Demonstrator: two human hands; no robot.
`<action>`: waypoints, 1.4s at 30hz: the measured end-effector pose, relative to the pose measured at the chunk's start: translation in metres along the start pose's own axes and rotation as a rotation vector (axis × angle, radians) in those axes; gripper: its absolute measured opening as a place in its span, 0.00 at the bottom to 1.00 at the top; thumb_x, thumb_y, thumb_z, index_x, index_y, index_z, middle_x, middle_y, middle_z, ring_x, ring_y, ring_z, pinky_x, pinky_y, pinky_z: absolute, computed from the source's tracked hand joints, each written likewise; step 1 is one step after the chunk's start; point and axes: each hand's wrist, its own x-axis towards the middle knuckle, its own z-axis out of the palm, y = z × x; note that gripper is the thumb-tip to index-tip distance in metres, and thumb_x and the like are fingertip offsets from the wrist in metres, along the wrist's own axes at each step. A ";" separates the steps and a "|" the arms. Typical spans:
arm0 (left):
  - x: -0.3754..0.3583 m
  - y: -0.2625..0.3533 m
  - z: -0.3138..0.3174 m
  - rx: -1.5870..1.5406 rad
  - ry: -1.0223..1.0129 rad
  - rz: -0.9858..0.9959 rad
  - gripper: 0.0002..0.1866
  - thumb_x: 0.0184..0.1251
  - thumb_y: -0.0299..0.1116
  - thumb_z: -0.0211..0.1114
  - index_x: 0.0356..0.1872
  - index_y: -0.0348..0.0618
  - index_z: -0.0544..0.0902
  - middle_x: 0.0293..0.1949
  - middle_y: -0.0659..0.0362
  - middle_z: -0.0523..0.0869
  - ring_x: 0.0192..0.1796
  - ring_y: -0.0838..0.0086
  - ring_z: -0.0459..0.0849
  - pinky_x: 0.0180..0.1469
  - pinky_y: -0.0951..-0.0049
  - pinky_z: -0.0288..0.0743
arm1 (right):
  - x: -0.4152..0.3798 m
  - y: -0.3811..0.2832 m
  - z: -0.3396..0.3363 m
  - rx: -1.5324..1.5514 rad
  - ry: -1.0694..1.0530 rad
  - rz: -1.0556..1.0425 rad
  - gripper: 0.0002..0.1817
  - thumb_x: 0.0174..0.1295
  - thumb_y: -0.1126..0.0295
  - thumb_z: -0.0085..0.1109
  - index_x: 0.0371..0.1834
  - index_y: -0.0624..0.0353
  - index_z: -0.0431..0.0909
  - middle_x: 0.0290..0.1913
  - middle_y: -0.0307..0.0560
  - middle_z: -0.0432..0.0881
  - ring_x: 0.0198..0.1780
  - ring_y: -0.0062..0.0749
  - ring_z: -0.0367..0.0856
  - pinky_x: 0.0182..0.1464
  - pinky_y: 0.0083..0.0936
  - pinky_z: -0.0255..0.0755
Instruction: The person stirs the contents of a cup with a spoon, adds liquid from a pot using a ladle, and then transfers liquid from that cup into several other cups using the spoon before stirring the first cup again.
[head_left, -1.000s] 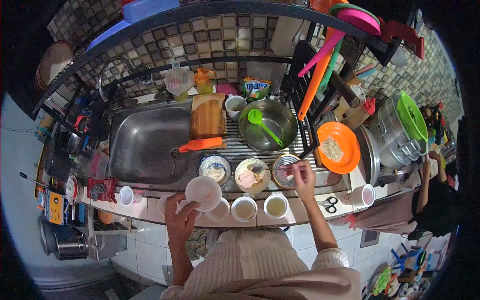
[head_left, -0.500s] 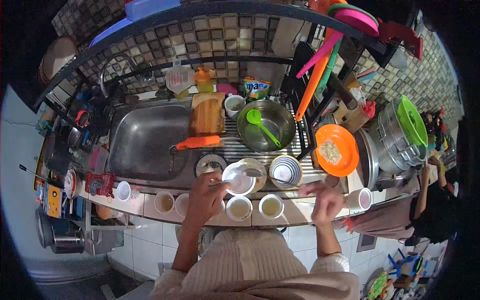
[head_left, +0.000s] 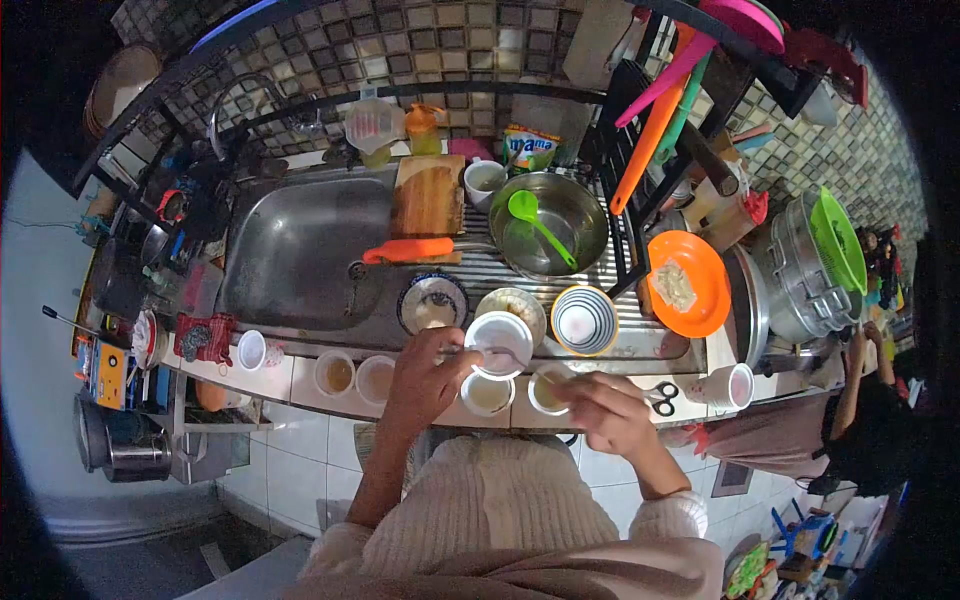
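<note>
Cup (head_left: 506, 332) with left side clamped in left hand (head_left: 432, 378) grip, right hand's (head_left: 578, 396) pinched spoon (head_left: 503, 357) inside.

The word "mama" reads in blue and white lettering on the pouch (head_left: 531, 150) standing behind the pot (head_left: 549, 224), toward the surface's back edge.

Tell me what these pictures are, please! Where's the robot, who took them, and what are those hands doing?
There's no robot here, just a person. Every picture comes from one camera on their head, looking down. The left hand holds a small white cup. The right hand pinches a thin, blurry handle, perhaps a spoon's. More white cups line the counter's edge. Behind are a metal sink, a round orange plate and a silvery pot with a green plastic spoon inside.
</note>
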 end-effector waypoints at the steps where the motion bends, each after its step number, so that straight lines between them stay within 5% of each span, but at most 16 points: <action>1: -0.001 0.001 0.000 -0.014 -0.015 0.008 0.11 0.44 0.27 0.62 0.33 0.50 0.80 0.40 0.58 0.73 0.45 0.64 0.74 0.45 0.63 0.68 | 0.003 0.000 0.005 0.003 -0.002 0.003 0.05 0.43 0.78 0.57 0.22 0.63 0.71 0.34 0.52 0.78 0.29 0.35 0.77 0.25 0.25 0.73; 4: -0.001 0.003 -0.001 0.059 0.030 0.116 0.12 0.43 0.27 0.62 0.34 0.49 0.80 0.42 0.58 0.73 0.46 0.63 0.73 0.45 0.63 0.68 | 0.006 0.003 0.015 -0.050 -0.080 -0.062 0.07 0.42 0.80 0.56 0.24 0.62 0.69 0.34 0.51 0.79 0.29 0.36 0.79 0.26 0.24 0.74; 11: -0.012 0.003 -0.003 -0.034 0.021 0.028 0.12 0.48 0.25 0.62 0.36 0.47 0.80 0.43 0.55 0.72 0.45 0.62 0.75 0.47 0.64 0.70 | 0.014 0.006 0.019 -0.014 -0.054 -0.018 0.07 0.42 0.80 0.58 0.25 0.63 0.71 0.34 0.50 0.78 0.31 0.36 0.78 0.29 0.24 0.74; 15: -0.006 0.004 -0.009 -0.119 0.090 0.006 0.11 0.50 0.23 0.61 0.37 0.46 0.80 0.43 0.55 0.72 0.44 0.63 0.76 0.46 0.66 0.72 | 0.024 0.014 0.022 -0.005 0.091 0.172 0.06 0.48 0.77 0.57 0.29 0.64 0.73 0.33 0.51 0.78 0.33 0.38 0.79 0.32 0.27 0.74; 17: -0.006 0.004 -0.012 -0.101 0.109 0.010 0.11 0.50 0.22 0.61 0.37 0.45 0.80 0.42 0.55 0.72 0.44 0.64 0.76 0.45 0.66 0.72 | 0.036 0.016 0.021 0.112 0.106 0.515 0.06 0.52 0.77 0.54 0.33 0.64 0.73 0.33 0.51 0.76 0.34 0.36 0.77 0.32 0.25 0.72; 19: -0.004 0.003 -0.015 -0.118 0.071 -0.161 0.10 0.51 0.22 0.61 0.36 0.44 0.80 0.40 0.56 0.72 0.42 0.66 0.76 0.44 0.68 0.72 | 0.041 0.031 0.014 0.109 0.066 0.491 0.09 0.60 0.72 0.47 0.39 0.64 0.73 0.33 0.50 0.73 0.33 0.34 0.74 0.34 0.22 0.69; 22: -0.003 -0.002 -0.020 -0.135 0.099 -0.209 0.08 0.51 0.22 0.61 0.34 0.43 0.80 0.38 0.57 0.72 0.41 0.67 0.77 0.43 0.70 0.71 | 0.026 0.074 0.020 0.473 0.222 0.758 0.23 0.68 0.55 0.32 0.45 0.63 0.73 0.30 0.40 0.68 0.27 0.21 0.66 0.30 0.17 0.63; 25: 0.003 -0.002 -0.027 -0.133 0.141 -0.196 0.08 0.51 0.22 0.60 0.33 0.43 0.79 0.37 0.57 0.71 0.40 0.68 0.76 0.41 0.73 0.71 | 0.014 0.143 0.032 -0.317 0.160 0.636 0.17 0.63 0.58 0.42 0.38 0.59 0.77 0.36 0.53 0.76 0.36 0.34 0.75 0.37 0.30 0.65; 26: 0.005 -0.005 -0.029 -0.136 0.140 -0.193 0.08 0.51 0.22 0.60 0.33 0.43 0.79 0.37 0.57 0.71 0.40 0.68 0.76 0.41 0.73 0.71 | 0.010 0.165 0.035 -0.322 0.161 0.636 0.17 0.63 0.58 0.42 0.38 0.59 0.77 0.36 0.53 0.76 0.36 0.34 0.75 0.37 0.30 0.65; 28: 0.009 -0.012 -0.034 -0.041 0.148 -0.133 0.09 0.50 0.20 0.60 0.33 0.44 0.80 0.37 0.57 0.70 0.39 0.69 0.76 0.39 0.74 0.72 | 0.005 0.195 0.042 -0.829 -0.552 0.750 0.14 0.59 0.59 0.47 0.38 0.54 0.79 0.41 0.50 0.78 0.42 0.36 0.76 0.42 0.34 0.65; 31: 0.016 -0.014 -0.039 -0.113 0.197 -0.132 0.09 0.49 0.19 0.61 0.33 0.44 0.80 0.37 0.56 0.69 0.40 0.69 0.75 0.37 0.75 0.73 | 0.006 0.213 0.057 -0.937 -0.774 0.891 0.11 0.53 0.66 0.51 0.37 0.55 0.78 0.38 0.51 0.79 0.39 0.38 0.79 0.46 0.35 0.65; 35: 0.029 -0.018 -0.043 -0.225 0.186 -0.232 0.10 0.47 0.20 0.63 0.32 0.45 0.81 0.39 0.57 0.68 0.42 0.68 0.74 0.39 0.75 0.73 | -0.001 0.219 0.066 -1.025 -0.587 0.841 0.10 0.52 0.68 0.49 0.37 0.54 0.77 0.37 0.49 0.80 0.39 0.42 0.79 0.49 0.36 0.65; 38: 0.038 -0.029 -0.047 -0.148 0.151 -0.213 0.09 0.47 0.20 0.64 0.31 0.43 0.81 0.40 0.58 0.67 0.39 0.70 0.75 0.40 0.76 0.74 | 0.003 0.227 0.067 -0.923 -0.653 0.954 0.12 0.51 0.66 0.53 0.39 0.54 0.76 0.37 0.49 0.80 0.43 0.46 0.78 0.50 0.34 0.66; 42: 0.054 -0.027 -0.044 -0.186 0.213 -0.189 0.08 0.48 0.19 0.63 0.32 0.41 0.80 0.42 0.58 0.70 0.39 0.72 0.77 0.42 0.76 0.75 | 0.035 0.199 0.042 -0.694 -0.419 1.195 0.11 0.51 0.68 0.53 0.39 0.53 0.76 0.42 0.51 0.78 0.49 0.45 0.75 0.47 0.37 0.68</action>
